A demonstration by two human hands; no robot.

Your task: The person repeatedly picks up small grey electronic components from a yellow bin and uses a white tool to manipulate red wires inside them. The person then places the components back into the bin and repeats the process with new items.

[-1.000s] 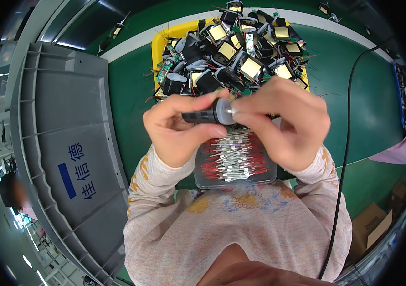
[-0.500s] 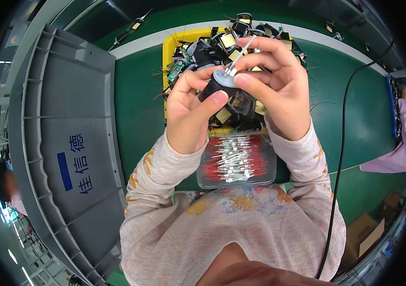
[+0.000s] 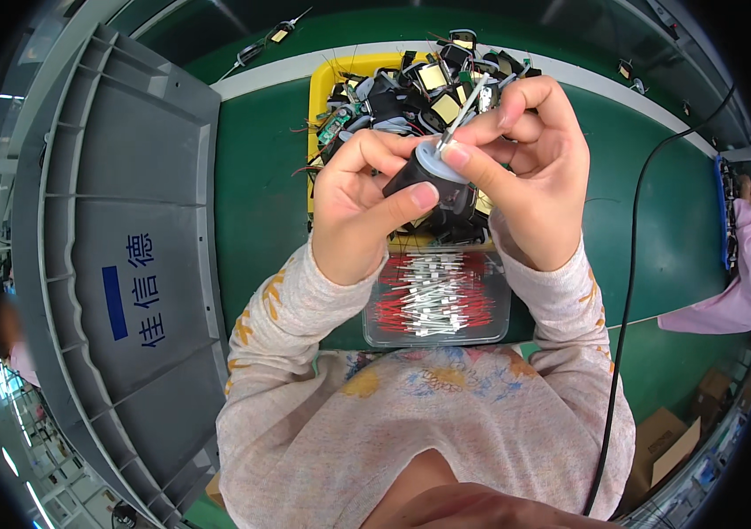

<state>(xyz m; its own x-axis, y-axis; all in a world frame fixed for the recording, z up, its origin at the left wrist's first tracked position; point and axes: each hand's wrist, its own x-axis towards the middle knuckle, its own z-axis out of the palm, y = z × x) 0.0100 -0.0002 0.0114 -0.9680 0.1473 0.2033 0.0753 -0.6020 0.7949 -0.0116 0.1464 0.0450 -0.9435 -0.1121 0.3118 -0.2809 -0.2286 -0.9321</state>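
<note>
My left hand [image 3: 353,212] is closed round a black cylindrical part [image 3: 456,197] with a pale grey round cap [image 3: 431,160], its thumb lying along the side. With thumb and fingers pinched, my right hand [image 3: 538,181] grips a thin white wire lead [image 3: 469,109] standing up at the cap. The thumb tip touches the cap's edge; the lead's lower end is partly hidden there. Both hands are above a yellow bin [image 3: 314,106] heaped with black parts, some with yellow pads and thin wires. Nearer to me, a clear tray [image 3: 377,340] holds many red and white leads.
A big grey plastic crate [image 3: 128,194] stands on its side at left. The green table [image 3: 256,176] lies under the bin. A black cable [image 3: 633,264] runs down the right side. Open cardboard boxes [image 3: 662,441] are at lower right. Another person's pink sleeve [image 3: 728,300] shows at far right.
Both hands and the black part have shifted slightly right and down in the picture. The right fingers have curled in closer round the white lead.
</note>
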